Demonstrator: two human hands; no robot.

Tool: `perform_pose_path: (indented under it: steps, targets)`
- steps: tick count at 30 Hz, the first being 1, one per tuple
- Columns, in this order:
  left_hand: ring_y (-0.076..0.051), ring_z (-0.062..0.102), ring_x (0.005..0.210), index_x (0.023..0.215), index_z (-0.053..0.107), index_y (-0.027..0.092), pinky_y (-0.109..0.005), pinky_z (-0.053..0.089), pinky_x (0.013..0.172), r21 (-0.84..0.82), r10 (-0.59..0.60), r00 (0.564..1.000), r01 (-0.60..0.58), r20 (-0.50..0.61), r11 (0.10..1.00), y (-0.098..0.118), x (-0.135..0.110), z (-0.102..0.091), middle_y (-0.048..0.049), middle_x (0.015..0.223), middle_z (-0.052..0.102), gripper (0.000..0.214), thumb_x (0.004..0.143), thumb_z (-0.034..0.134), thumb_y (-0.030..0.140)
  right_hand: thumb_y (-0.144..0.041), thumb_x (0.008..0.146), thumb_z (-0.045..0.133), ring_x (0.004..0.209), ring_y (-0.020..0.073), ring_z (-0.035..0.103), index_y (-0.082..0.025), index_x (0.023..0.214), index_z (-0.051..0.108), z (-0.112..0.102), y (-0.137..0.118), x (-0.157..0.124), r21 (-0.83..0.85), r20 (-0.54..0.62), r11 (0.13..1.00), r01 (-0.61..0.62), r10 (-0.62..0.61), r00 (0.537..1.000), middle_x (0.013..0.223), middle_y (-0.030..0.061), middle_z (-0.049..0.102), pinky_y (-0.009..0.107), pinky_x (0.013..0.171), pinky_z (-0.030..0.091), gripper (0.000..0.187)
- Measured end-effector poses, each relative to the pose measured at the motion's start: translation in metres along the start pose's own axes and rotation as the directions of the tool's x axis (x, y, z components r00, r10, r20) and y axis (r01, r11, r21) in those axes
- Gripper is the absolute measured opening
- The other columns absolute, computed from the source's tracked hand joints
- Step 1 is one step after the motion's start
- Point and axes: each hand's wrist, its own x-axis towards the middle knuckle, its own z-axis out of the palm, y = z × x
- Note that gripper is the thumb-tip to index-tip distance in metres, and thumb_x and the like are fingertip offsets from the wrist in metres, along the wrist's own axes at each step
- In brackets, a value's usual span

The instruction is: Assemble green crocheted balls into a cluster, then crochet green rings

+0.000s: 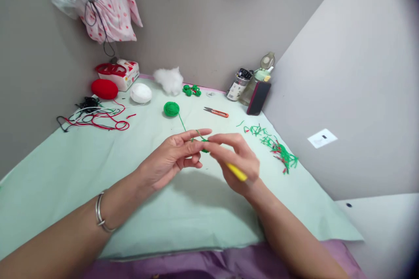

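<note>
Between my two hands is a small green crochet piece point(205, 146), mostly covered by fingers. My left hand point(178, 152) pinches it from the left, with green yarn running over the raised index finger. That strand leads back to a green yarn ball point(171, 109) on the table. My right hand point(234, 156) is closed around a crochet hook with a yellow handle point(237, 171). The hook's tip is hidden at the green piece, where the fingertips of both hands meet.
Orange thread snips point(216, 112) lie beyond my hands. Green yarn scraps point(278, 150) are strewn at the right, near a leaning phone point(259, 98) and a pen cup point(238, 87). Back left are red yarn point(104, 89), white yarn point(141, 93), loose strands and white stuffing point(169, 80).
</note>
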Motion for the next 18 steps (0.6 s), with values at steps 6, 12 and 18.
perform_pose_path:
  steps: [6,12,18]
  targets:
    - [-0.005,0.054,0.063,0.121,0.070,0.027,-0.023,0.056,0.068,0.108,0.187,0.978,-0.176,-0.097,0.978,-0.003,0.000,0.003,0.0045,0.081,0.057,0.046,0.076,0.081,0.024,-0.025,0.100,0.051,0.063,0.0132,0.064,-0.021,0.096,0.071,-0.001,0.007,0.008,0.619,0.076,0.639,-0.457,0.531,0.844,0.086,0.0040,0.069,0.031,0.059,0.058,0.020]
    - [-0.009,0.058,0.070,0.131,0.064,0.025,-0.023,0.055,0.069,0.146,0.231,0.966,-0.213,-0.118,0.966,-0.011,-0.002,0.007,0.0033,0.079,0.061,0.057,0.076,0.081,0.027,-0.014,0.092,0.063,0.086,0.0173,0.068,-0.029,0.111,0.073,0.009,0.000,-0.004,0.080,-0.020,0.982,-0.170,0.172,0.985,0.101,0.0057,0.068,0.033,0.074,0.060,0.027]
    - [-0.005,0.053,0.059,0.124,0.069,0.023,-0.020,0.052,0.062,0.039,0.099,0.995,-0.098,-0.027,0.994,-0.005,-0.002,0.005,0.0041,0.077,0.058,0.047,0.078,0.079,0.025,-0.012,0.094,0.058,0.093,0.0196,0.067,-0.030,0.114,0.071,0.007,-0.001,-0.003,0.184,-0.067,0.960,-0.210,0.225,0.972,0.104,0.0060,0.070,0.037,0.078,0.059,0.030]
